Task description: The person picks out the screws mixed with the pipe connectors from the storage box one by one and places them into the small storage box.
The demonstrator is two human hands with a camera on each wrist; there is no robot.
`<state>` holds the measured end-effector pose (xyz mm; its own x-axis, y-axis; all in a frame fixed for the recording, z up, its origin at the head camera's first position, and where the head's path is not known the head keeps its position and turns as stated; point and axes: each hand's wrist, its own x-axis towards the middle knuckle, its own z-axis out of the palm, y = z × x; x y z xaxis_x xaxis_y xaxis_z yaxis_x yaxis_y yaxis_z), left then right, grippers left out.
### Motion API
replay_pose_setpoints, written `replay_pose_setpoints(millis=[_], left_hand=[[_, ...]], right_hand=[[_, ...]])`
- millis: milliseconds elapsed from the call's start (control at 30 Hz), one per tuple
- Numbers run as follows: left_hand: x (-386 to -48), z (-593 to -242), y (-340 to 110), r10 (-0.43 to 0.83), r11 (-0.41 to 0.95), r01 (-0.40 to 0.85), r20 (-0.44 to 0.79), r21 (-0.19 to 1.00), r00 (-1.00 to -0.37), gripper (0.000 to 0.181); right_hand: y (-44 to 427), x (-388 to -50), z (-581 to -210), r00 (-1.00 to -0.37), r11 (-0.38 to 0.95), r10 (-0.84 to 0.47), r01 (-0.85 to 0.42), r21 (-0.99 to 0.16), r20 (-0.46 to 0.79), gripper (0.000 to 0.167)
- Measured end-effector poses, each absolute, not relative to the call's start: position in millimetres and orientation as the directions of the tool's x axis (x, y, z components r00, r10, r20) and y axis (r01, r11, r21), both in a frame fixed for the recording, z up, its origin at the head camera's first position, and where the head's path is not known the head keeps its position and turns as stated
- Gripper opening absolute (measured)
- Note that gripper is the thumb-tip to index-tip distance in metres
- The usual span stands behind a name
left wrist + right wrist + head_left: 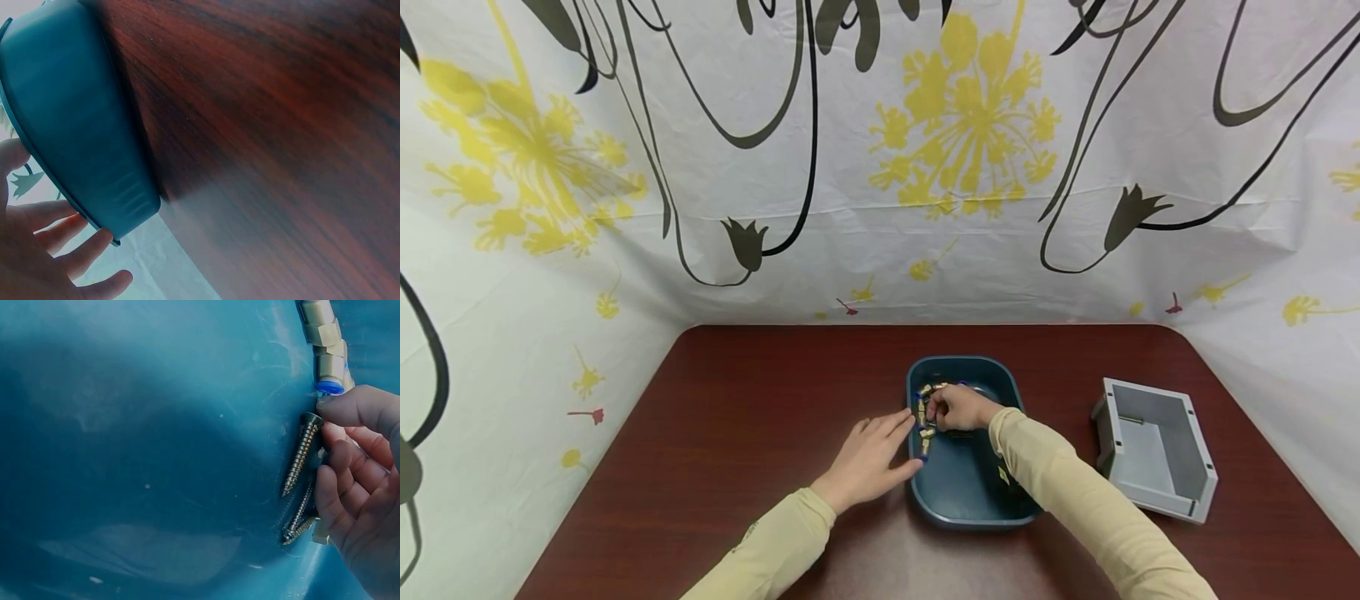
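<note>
In the head view, my right hand (962, 407) reaches into a blue plastic tray (964, 508). Its fingers are curled, and the right wrist view has thumb and forefinger pinching at the dark head of a brass-coloured screw (300, 456). More screws (301, 519) lie below it, their upper ends partly hidden by my fingers. A brass fitting (329, 365) with a blue ring sits just above the thumb; several similar fittings (922, 414) line the tray's left and far sides. My left hand (872, 454) rests against the tray's left rim, fingers fairly straight and spread.
To the right of the tray stands a grey open box (1157, 500) with a screw (1131, 419) inside. Both containers are on a dark reddish-brown table (760, 400). A patterned cloth (850, 183) hangs behind and beside it.
</note>
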<state>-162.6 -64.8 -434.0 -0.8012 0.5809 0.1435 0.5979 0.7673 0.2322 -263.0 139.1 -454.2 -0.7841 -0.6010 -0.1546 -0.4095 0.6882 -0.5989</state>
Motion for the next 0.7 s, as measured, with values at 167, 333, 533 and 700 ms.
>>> replay_pose_setpoints(millis=[167,333,533,700], left_hand=[[-162.6,-436.2,-64.5,0.582,0.767,0.601,0.152,0.223,-0.799,0.063],[-162.4,-436.2,-64.3,0.581,0.768,0.601,0.154,0.221,-0.799,0.063],[-162.7,-436.0,-64.1,0.577,0.769,0.594,0.146,0.235,-0.804,0.062],[-163.0,-436.3,-64.1,0.575,0.77,0.594,0.15,0.233,-0.804,0.062]], right_hand=[[141.9,-263.7,-454.8,-0.79,0.692,-0.59,-0.388,-0.609,-0.168,0.016],[146.7,-265.0,-449.8,-0.783,0.668,-0.603,-0.393,-0.632,-0.15,0.017],[150.7,-264.9,-439.7,-0.77,0.636,-0.626,-0.411,-0.653,-0.125,0.016],[153.1,-266.3,-431.5,-0.767,0.638,-0.628,-0.407,-0.654,-0.135,0.015]])
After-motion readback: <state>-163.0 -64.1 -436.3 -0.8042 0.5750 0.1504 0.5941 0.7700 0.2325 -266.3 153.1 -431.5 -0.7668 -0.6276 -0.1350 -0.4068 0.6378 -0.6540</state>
